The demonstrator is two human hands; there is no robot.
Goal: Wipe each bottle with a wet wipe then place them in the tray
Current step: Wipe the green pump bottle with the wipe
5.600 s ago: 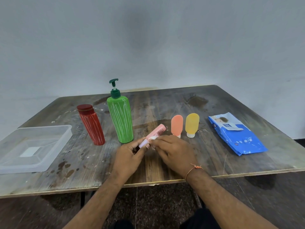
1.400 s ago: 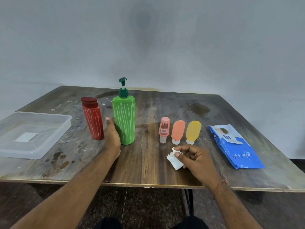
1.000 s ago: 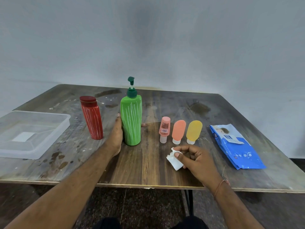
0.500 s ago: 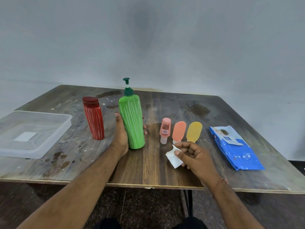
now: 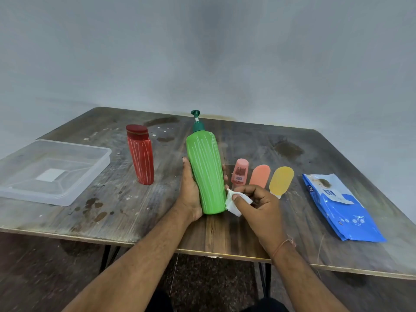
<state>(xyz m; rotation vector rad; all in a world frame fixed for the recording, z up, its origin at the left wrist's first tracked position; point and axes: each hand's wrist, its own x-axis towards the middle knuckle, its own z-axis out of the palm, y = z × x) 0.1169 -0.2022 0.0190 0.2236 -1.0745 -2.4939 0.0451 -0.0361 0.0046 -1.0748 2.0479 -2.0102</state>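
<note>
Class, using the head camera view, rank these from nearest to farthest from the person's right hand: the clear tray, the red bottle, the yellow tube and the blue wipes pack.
Measured from the right hand, which pinches a wet wipe:
1. Yellow tube, just behind the hand, slightly right.
2. Blue wipes pack, farther right.
3. Red bottle, left, beyond the green bottle.
4. Clear tray, far left.

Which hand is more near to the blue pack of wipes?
The right hand. It holds a wipe against the green bottle, with bare table between it and the blue pack. The left hand grips the bottle's far side, further away.
</note>
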